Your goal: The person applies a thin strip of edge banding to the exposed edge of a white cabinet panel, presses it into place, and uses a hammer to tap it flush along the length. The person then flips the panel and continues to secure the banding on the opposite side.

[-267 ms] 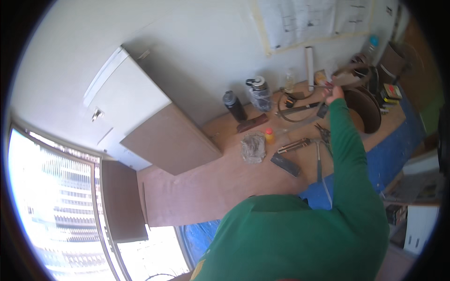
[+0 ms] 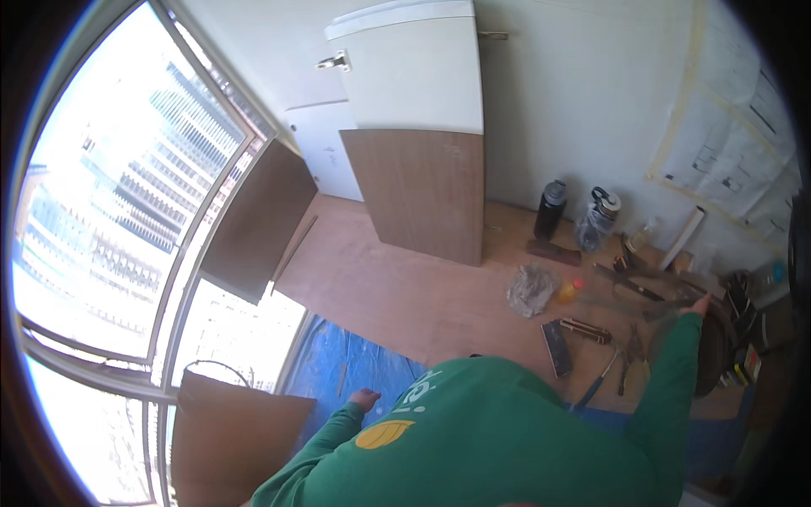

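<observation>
The right hand (image 2: pixel 696 306) is reaching out at the right of the frame, beside the long, thin, bendy brown strip (image 2: pixel 676 279), which is curving near the big, round, dark brown bucket (image 2: pixel 715 355). Blur is hiding the fingers, so I cannot tell if they are pinching it. Lower left, the left hand (image 2: pixel 365 399) is hanging over the shiny blue plastic sheet (image 2: pixel 325 376); I cannot tell its grip.

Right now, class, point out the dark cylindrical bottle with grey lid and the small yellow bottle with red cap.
Dark cylindrical bottle (image 2: pixel 550 215): head view, middle of its body.
Small yellow bottle (image 2: pixel 566 293): head view, yellow body below the cap.
</observation>
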`<action>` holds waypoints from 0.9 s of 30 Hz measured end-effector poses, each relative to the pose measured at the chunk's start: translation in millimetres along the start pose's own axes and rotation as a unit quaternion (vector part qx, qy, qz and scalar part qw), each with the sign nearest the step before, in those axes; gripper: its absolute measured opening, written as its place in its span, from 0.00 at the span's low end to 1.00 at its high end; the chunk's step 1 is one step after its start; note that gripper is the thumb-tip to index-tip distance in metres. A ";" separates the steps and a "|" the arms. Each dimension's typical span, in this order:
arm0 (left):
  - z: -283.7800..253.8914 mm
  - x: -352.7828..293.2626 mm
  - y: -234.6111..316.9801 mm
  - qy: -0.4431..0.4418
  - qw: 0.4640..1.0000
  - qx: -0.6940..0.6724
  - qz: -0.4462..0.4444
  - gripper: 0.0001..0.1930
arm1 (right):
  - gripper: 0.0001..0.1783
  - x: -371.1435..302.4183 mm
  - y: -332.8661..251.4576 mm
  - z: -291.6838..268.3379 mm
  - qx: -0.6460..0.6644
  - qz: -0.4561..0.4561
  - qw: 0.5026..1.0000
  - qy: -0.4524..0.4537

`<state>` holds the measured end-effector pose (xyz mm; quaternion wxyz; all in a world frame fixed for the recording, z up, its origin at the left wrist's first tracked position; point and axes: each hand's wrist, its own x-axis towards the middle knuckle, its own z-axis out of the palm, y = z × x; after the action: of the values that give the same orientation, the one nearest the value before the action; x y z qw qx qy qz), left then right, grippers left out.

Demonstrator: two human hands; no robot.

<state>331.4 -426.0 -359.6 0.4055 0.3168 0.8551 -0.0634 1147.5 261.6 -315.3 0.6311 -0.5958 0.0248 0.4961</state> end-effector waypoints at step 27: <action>54.3 46.9 45.9 0.037 0.984 -0.167 -0.052 0.29 | 0.39 -29.4 69.3 -33.0 -0.289 -0.008 0.955 -0.066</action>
<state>372.1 -386.5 -423.2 0.4173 0.2015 0.8833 0.0708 1105.6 204.4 -357.0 0.4360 -0.7191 -0.1656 0.5152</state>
